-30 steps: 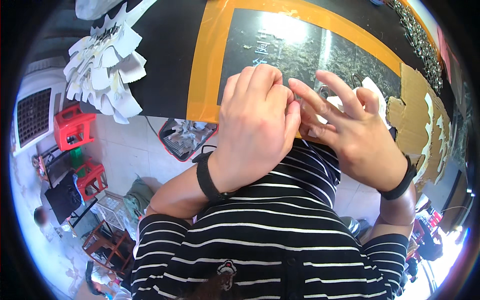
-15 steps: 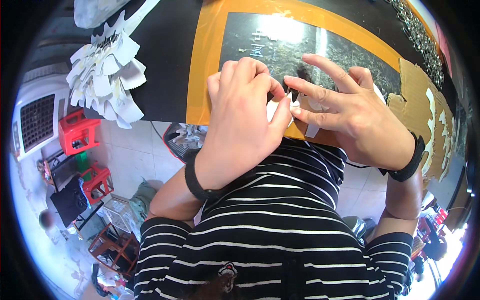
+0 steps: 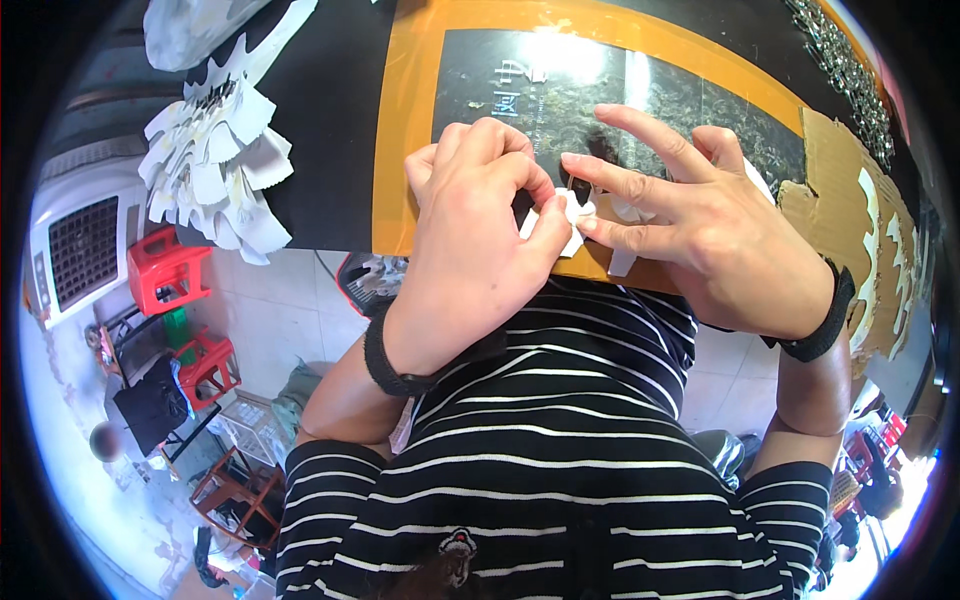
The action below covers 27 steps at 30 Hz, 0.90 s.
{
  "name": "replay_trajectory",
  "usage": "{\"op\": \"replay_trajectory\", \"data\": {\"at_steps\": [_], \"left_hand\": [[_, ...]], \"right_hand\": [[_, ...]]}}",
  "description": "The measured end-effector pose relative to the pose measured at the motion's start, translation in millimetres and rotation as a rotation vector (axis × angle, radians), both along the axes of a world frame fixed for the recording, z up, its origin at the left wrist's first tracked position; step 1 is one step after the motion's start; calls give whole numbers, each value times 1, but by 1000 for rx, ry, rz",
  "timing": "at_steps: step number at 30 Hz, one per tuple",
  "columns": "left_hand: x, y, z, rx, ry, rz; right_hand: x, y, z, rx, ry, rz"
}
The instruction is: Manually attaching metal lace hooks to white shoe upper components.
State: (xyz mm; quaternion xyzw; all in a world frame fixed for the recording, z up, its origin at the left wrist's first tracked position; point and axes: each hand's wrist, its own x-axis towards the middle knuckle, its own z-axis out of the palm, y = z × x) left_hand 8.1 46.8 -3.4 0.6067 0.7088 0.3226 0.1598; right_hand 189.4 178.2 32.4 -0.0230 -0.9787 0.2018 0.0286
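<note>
My left hand is closed, its thumb and index finger pinching a small white strip with cut edges. Close against it, my right hand holds a thin metal pin between index fingertip and thumb, with the other fingers raised and spread. The pin meets the white strip at the fingertips, but whether it passes through cannot be made out. More white strips lie under my right hand, partly hidden by its fingers. Both hands are over the near edge of the dark, orange-bordered board.
A layered bundle of white strips lies at the left of the black table. Shiny metal pieces are heaped at the far right, above torn cardboard with white scraps. Red stools stand on the floor at left.
My left hand has shifted slightly left and down, and more of the white strip shows between my fingertips. My right hand has barely moved.
</note>
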Motion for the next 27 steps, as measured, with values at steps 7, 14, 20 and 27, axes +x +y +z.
{"op": "replay_trajectory", "data": {"at_steps": [7,14,20,27], "left_hand": [[0,3,0,-7,3,6],[-7,13,8,-128,79,-72],[-14,17,10,-180,128,-99],[-24,25,17,-292,83,-144]], "right_hand": [[1,0,-2,16,4,4],[1,-1,-3,60,15,24],[-1,0,-3,73,30,46],[5,-1,-1,-46,73,-1]]}}
